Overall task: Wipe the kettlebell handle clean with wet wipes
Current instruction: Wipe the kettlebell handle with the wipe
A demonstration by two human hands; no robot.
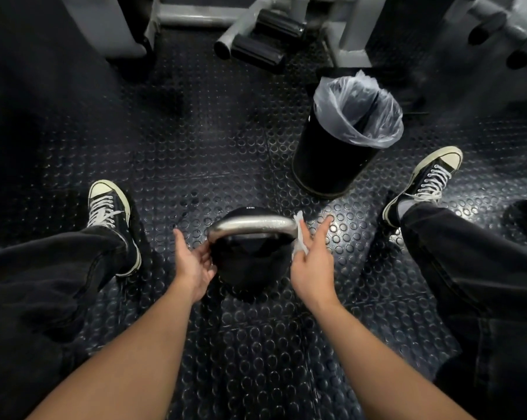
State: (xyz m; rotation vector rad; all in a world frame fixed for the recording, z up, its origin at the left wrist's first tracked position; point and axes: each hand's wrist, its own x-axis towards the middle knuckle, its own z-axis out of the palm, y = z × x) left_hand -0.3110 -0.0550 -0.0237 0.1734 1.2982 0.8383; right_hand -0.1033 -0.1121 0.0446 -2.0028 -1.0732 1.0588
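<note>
A black kettlebell [250, 265] stands on the studded rubber floor between my feet. Its silver handle [253, 225] arches across the top. My left hand [192, 262] lies against the left side of the kettlebell, just below the handle's left end, fingers relaxed and thumb raised. My right hand [309, 262] pinches a crumpled white wet wipe [298, 237] against the handle's right end, with the index finger stretched out to the upper right.
A black bin [332, 153] lined with a clear plastic bag stands on the floor to the upper right of the kettlebell. My sneakers rest at left [110, 213] and right [429, 180]. Grey gym machine frames and black roller pads [259, 50] stand at the back.
</note>
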